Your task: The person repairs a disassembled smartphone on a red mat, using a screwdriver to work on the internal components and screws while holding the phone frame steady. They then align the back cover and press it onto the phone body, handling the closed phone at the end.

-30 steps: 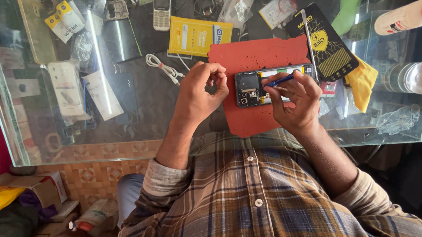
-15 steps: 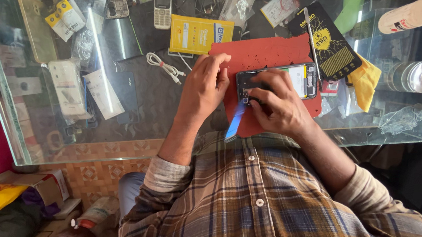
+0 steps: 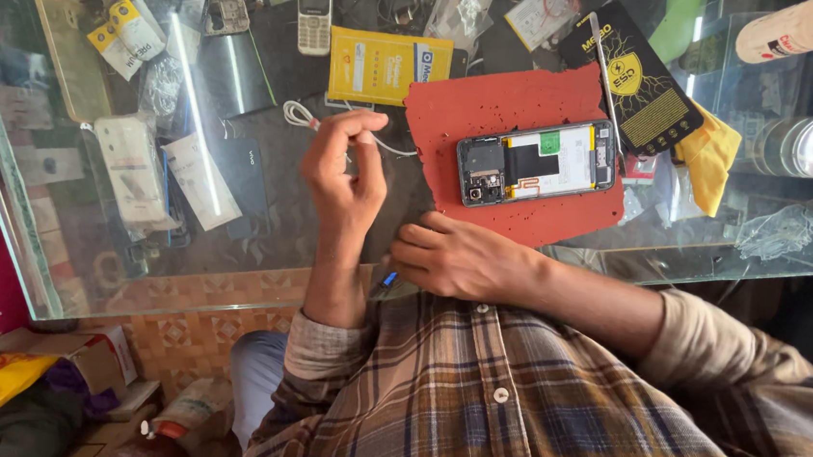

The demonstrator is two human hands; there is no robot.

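Both hands have come off the opened phone (image 3: 537, 161) since half a second ago, when they were bunched over it on the red mat (image 3: 523, 102); it now lies bare and face down, back cover off, with its battery and boards showing, ahead and to the right of both hands. By the look of it, the close work on the phone has paused while something is handled nearer the body. The left hand (image 3: 345, 171) is raised above the glass counter (image 3: 229, 273) with its fingertips pinched together, seemingly on something very small; what it is cannot be told. A white cable (image 3: 299, 114) lies on the glass just beyond that pinch. The right hand (image 3: 457, 257) has drawn back to the near edge of the counter, fingers curled over a small dark object with a blue spot (image 3: 389, 278); how firmly it is gripped cannot be told. Open glass lies between the two hands and just left of the mat, so the way back to the phone is free. Farther left the surface is crowded with packets and a yellow card (image 3: 381, 62); beyond the phone, a thin metal tool (image 3: 605, 65) rests across a black packet (image 3: 640, 87), and a yellow cloth (image 3: 707, 155) sits at the mat's far right.
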